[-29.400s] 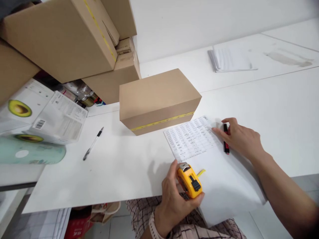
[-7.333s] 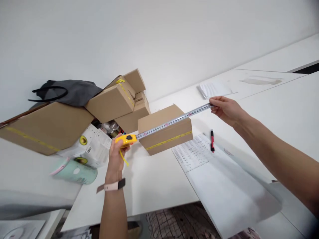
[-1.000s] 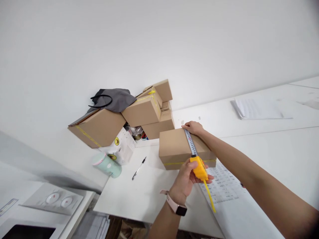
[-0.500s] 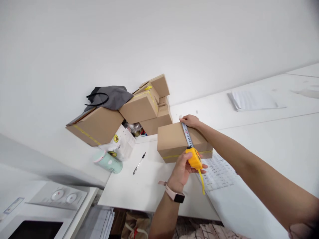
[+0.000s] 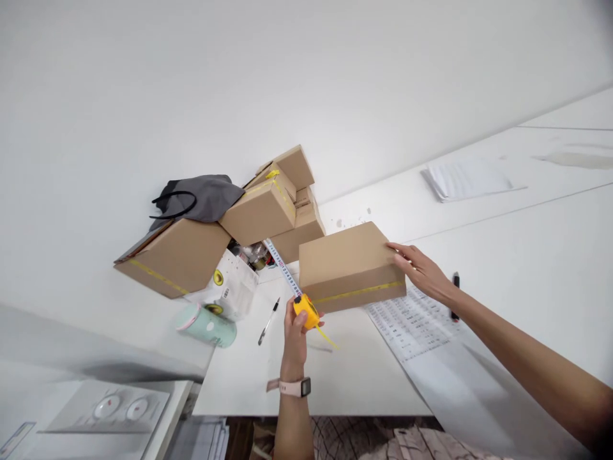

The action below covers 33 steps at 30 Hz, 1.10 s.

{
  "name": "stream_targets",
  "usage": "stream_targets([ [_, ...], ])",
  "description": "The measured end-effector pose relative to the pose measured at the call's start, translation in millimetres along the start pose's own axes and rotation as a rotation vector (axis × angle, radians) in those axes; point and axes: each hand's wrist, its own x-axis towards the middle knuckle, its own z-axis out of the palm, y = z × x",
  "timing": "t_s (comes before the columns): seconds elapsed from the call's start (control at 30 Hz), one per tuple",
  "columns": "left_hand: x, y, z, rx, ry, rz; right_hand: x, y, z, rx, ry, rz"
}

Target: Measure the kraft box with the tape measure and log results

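Observation:
My left hand [image 5: 294, 338], with a pink-strapped watch on the wrist, grips a yellow tape measure [image 5: 307, 311] in front of the box's left end. Its blade [image 5: 282, 265] sticks out up and to the left, past the box and apart from it. A closed brown cardboard box [image 5: 347, 259] with yellow tape along its front side lies on the white table [image 5: 330, 377]. At the box's right end, my right hand [image 5: 421, 271] holds the upper edge between fingers and thumb. A printed sheet [image 5: 407, 326] lies partly under that end.
Several cardboard boxes [image 5: 258, 211] are stacked at the back left, with a grey cloth bag [image 5: 205, 195] on them. Nearby are a mint-green tumbler [image 5: 208, 324] and a pen [image 5: 269, 321]. A black marker [image 5: 454, 297] lies right of the sheet; papers [image 5: 467, 179] lie farther back.
My left hand has drawn the tape measure left, off the box's top. My right hand has left the blade's end and moved to the box's right end. The black marker has come into sight.

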Motion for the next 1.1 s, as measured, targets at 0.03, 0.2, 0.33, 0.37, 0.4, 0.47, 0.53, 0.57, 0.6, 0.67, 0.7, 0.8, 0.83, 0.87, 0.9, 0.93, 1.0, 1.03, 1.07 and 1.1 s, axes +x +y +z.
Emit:
stream_targets([
  [0.03,4.3,5.0,1.0,-0.002,-0.014,0.012,1.0,-10.7,-2.2,-0.053,0.006,-0.032],
  [0.2,19.9,35.8,9.1,0.011,-0.035,0.079,34.5,-57.6,-20.3,-0.259,0.123,-0.090],
  [0.33,14.9,45.5,27.5,0.053,-0.007,0.134,64.4,-68.1,-14.0,-0.368,0.171,-0.304],
  [0.37,9.1,44.1,34.3,0.063,-0.006,0.160,69.4,-68.9,-9.5,-0.388,0.143,-0.372],
  [0.4,1.9,40.9,41.6,0.070,-0.023,0.178,73.2,-69.4,-4.6,-0.413,0.113,-0.426],
  [0.47,-14.6,28.9,57.0,0.056,-0.120,0.152,77.1,-70.1,4.3,-0.465,0.093,-0.488],
  [0.53,-29.6,10.9,71.6,-0.005,-0.280,0.025,77.3,-70.2,10.1,-0.502,0.123,-0.513],
  [0.57,-35.4,0.7,77.8,-0.039,-0.352,-0.048,76.5,-70.1,11.6,-0.511,0.133,-0.520],
  [0.6,-39.6,-9.4,82.9,-0.067,-0.409,-0.110,75.5,-70.0,12.1,-0.521,0.133,-0.527],
  [0.67,-44.4,-27.1,89.7,-0.093,-0.471,-0.181,73.1,-70.0,11.3,-0.554,0.116,-0.554],
  [0.7,-45.6,-33.9,91.4,-0.099,-0.480,-0.195,72.0,-70.3,10.5,-0.582,0.102,-0.577],
  [0.8,-48.0,-45.6,91.5,-0.112,-0.485,-0.216,70.3,-72.5,8.9,-0.678,0.063,-0.640],
  [0.83,-49.1,-47.3,90.9,-0.119,-0.483,-0.223,70.3,-73.3,8.9,-0.703,0.051,-0.651],
  [0.87,-50.4,-48.4,90.4,-0.126,-0.483,-0.231,70.7,-73.9,9.1,-0.722,0.038,-0.657],
  [0.9,-51.9,-49.2,90.2,-0.134,-0.479,-0.237,71.4,-74.2,9.4,-0.737,0.027,-0.660],
  [0.93,-53.6,-49.8,90.3,-0.141,-0.471,-0.239,72.1,-74.3,9.7,-0.750,0.017,-0.662],
  [1.0,-57.3,-51.4,91.5,-0.131,-0.450,-0.226,73.5,-73.5,10.2,-0.770,0.004,-0.668],
  [1.03,-59.0,-52.2,92.3,-0.109,-0.441,-0.215,73.8,-72.9,10.3,-0.775,0.002,-0.671],
  [1.07,-60.8,-53.2,93.1,-0.078,-0.434,-0.203,73.8,-72.3,10.3,-0.776,0.002,-0.674],
  [1.1,-62.3,-54.1,93.8,-0.046,-0.433,-0.193,73.5,-71.7,10.2,-0.774,0.004,-0.677],
])
